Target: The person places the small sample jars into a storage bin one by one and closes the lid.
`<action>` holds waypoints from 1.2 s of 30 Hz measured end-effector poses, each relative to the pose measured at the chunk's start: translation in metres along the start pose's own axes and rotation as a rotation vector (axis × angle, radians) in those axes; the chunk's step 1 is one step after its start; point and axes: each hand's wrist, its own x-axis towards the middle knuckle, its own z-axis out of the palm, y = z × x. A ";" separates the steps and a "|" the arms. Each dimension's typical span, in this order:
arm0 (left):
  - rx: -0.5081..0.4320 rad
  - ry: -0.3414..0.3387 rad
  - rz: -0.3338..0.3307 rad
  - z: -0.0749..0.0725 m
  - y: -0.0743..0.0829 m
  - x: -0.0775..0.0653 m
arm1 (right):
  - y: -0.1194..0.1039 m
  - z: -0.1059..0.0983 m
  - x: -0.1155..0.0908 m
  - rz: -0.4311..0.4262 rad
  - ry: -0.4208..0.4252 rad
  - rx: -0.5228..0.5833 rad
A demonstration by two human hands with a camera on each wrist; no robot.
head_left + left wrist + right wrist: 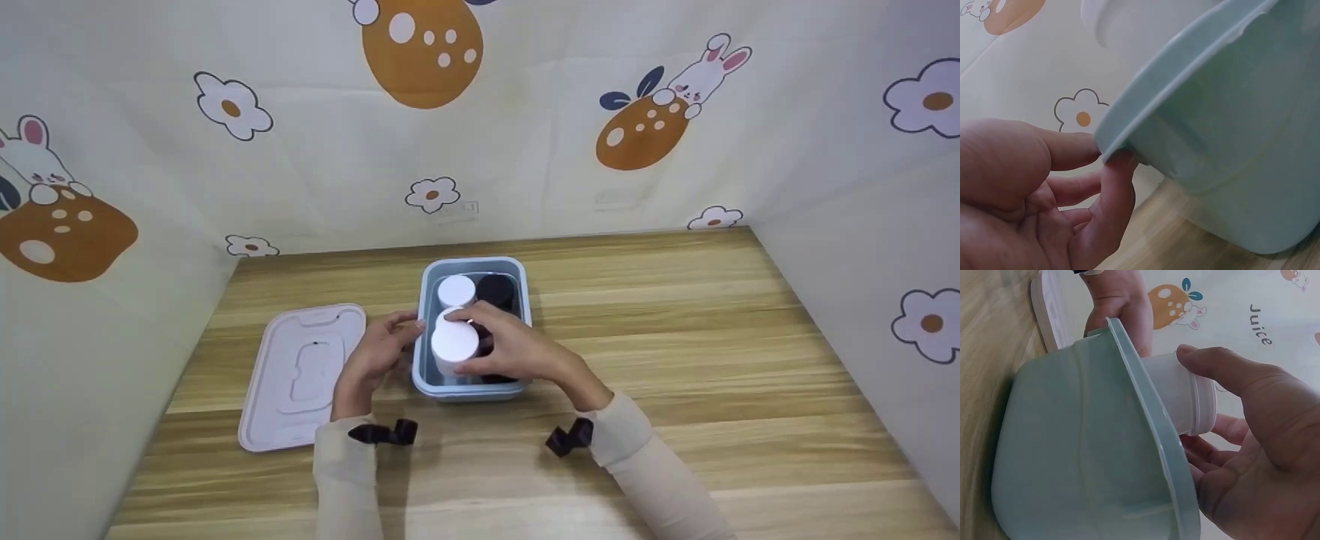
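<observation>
A light blue plastic bin (467,391) stands on the table with several round-lidded jars inside. My left hand (382,349) is at its left side; in the left wrist view, thumb and finger (1120,185) pinch the rim. My right hand (517,349) reaches over the right side and grips a white jar (454,345) by its lid. In the right wrist view this jar (1171,391) stands partly above the rim, its lower part hidden behind the bin wall. Behind it are a white-lidded jar (456,289) and a black-lidded jar (496,291).
A flat pale lid (259,397) with rounded corners lies on the wooden table (675,337), left of the bin and partly under my left forearm. A patterned cloth wall (525,150) closes off the back and both sides. Black straps (574,436) sit at the wrists.
</observation>
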 end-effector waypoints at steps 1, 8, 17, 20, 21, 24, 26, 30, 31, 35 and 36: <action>-0.002 0.000 0.001 0.000 0.000 0.000 | 0.001 0.000 0.000 -0.010 -0.001 -0.019; 0.007 0.004 0.005 0.000 -0.001 0.001 | 0.005 0.003 0.002 -0.026 -0.040 -0.103; -0.049 -0.025 0.001 0.001 -0.002 0.001 | 0.011 0.015 0.007 -0.106 -0.035 -0.258; -0.051 -0.028 -0.003 0.001 -0.003 0.001 | 0.013 0.019 0.008 -0.142 -0.022 -0.324; -0.053 -0.030 -0.004 0.001 -0.003 0.001 | 0.013 0.020 0.009 -0.147 -0.020 -0.339; -0.056 -0.032 -0.007 0.000 -0.003 0.001 | 0.013 0.022 0.009 -0.153 -0.012 -0.373; -0.052 -0.032 -0.006 0.000 -0.002 0.001 | 0.012 0.023 0.009 -0.154 -0.009 -0.382; -0.044 -0.029 0.002 0.001 -0.002 0.000 | 0.012 0.023 0.009 -0.145 -0.018 -0.378; -0.045 -0.027 0.005 0.001 -0.003 0.000 | 0.012 0.023 0.009 -0.142 -0.021 -0.374; -0.047 -0.028 0.014 0.000 -0.003 0.000 | 0.013 0.023 0.008 -0.132 -0.035 -0.364; -0.050 -0.028 0.015 0.000 -0.003 0.000 | 0.013 0.022 0.008 -0.132 -0.036 -0.360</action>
